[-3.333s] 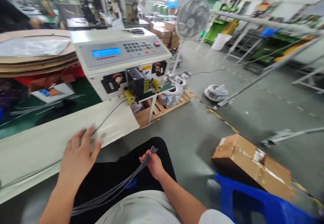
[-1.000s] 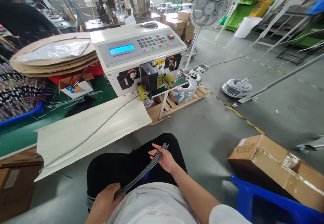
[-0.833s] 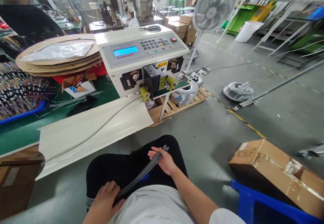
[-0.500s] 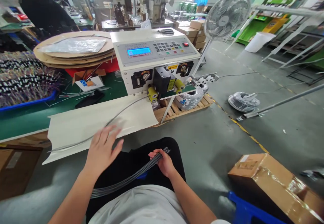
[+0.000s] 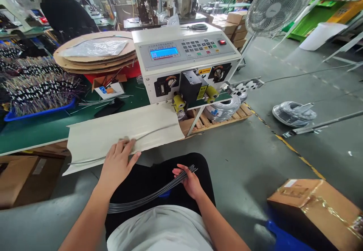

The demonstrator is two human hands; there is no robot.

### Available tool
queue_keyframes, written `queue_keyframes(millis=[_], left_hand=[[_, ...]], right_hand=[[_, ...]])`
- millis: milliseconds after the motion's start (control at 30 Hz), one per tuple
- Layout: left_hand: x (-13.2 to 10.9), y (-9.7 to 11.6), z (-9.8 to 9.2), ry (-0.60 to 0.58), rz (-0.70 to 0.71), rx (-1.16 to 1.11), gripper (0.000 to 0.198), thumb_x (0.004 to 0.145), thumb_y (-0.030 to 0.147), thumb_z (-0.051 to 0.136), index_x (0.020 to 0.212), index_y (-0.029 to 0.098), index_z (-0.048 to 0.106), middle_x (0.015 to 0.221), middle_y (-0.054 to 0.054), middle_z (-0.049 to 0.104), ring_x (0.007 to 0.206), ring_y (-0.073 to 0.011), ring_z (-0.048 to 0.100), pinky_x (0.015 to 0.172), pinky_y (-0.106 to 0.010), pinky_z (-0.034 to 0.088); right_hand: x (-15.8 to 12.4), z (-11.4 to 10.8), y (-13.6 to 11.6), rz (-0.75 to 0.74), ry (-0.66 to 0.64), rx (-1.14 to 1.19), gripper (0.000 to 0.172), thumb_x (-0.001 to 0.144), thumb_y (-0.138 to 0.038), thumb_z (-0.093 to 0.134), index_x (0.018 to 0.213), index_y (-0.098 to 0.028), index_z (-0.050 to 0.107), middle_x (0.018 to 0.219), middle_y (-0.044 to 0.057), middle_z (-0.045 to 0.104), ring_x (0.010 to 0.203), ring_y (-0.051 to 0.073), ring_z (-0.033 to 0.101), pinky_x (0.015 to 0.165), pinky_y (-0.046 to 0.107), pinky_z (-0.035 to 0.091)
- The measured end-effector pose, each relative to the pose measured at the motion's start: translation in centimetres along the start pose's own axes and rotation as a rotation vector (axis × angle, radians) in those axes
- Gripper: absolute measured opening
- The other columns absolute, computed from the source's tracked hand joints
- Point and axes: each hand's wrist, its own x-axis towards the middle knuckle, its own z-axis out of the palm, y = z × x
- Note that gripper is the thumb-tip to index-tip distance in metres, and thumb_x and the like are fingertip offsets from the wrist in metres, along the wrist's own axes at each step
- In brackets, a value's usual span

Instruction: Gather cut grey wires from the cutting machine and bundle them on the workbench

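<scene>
A single grey cable (image 5: 153,131) lies along a cream sheet (image 5: 93,139) that slopes down in front of the machine. My left hand (image 5: 117,164) is over the middle of this cable, fingers stretched out and thumb apart, fingertips at the cable. Whether they press on it I cannot tell. Above my lap, my right hand (image 5: 189,181) is closed around a bundle of cut grey cables (image 5: 150,196), whose ends stick out past the fingers. The white wire-cutting machine (image 5: 184,54), with yellow rollers (image 5: 179,102) at its front, stands just beyond the sheet.
On the green bench are a blue tray (image 5: 42,111) of wire bundles, round cardboard discs (image 5: 96,63) and a small open box (image 5: 109,88). A fan (image 5: 276,10), a cable coil (image 5: 295,114) and a carton (image 5: 314,201) stand to the right. Another person (image 5: 66,14) is at the back left.
The lone cable's far end has come away from the yellow rollers and lies on the sheet. My left hand has settled down onto the cable. The right hand still holds the bundle.
</scene>
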Motion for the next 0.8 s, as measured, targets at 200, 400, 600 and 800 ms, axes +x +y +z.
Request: queue_keyframes(millis=[200, 400, 600, 800], left_hand=[[-3.5, 1.1, -0.6, 0.175, 0.104, -0.066, 0.010, 0.092, 0.028, 0.060, 0.099, 0.022, 0.064, 0.094, -0.004, 0.069, 0.085, -0.0197, 0.062, 0.081, -0.033, 0.047], [-9.6, 6.7, 4.2, -0.140, 0.145, -0.249, 0.012, 0.095, 0.025, 0.054, 0.097, 0.022, 0.065, 0.089, -0.003, 0.068, 0.083, -0.0171, 0.062, 0.072, -0.028, 0.047], [-13.7, 8.8, 8.0, -0.385, 0.014, -0.309, 0.024, 0.100, 0.030, 0.043, 0.098, 0.023, 0.066, 0.093, -0.005, 0.067, 0.087, -0.0181, 0.063, 0.072, -0.029, 0.047], [-13.9, 8.5, 8.9, -0.381, 0.064, -0.293, 0.027, 0.101, 0.033, 0.041, 0.100, 0.023, 0.067, 0.093, -0.005, 0.067, 0.089, -0.0188, 0.060, 0.075, -0.030, 0.046]], right_hand=[[0.0, 0.3, -0.1, -0.001, -0.024, -0.007, 0.043, 0.086, -0.053, 0.068, 0.113, -0.021, 0.070, 0.107, 0.013, 0.076, 0.108, 0.029, 0.070, 0.103, 0.051, 0.045], [-0.4, 0.6, -0.2, -0.035, -0.072, 0.035, 0.048, 0.085, -0.056, 0.065, 0.120, -0.022, 0.067, 0.117, 0.012, 0.074, 0.111, 0.029, 0.069, 0.103, 0.050, 0.045], [-0.3, -0.1, 0.3, -0.052, -0.075, 0.072, 0.049, 0.087, -0.054, 0.064, 0.126, -0.025, 0.064, 0.125, 0.011, 0.070, 0.120, 0.029, 0.064, 0.102, 0.048, 0.046], [-0.4, -0.1, 0.5, -0.062, -0.052, 0.023, 0.040, 0.088, -0.051, 0.064, 0.115, -0.022, 0.068, 0.098, 0.007, 0.076, 0.103, 0.026, 0.070, 0.096, 0.045, 0.050]])
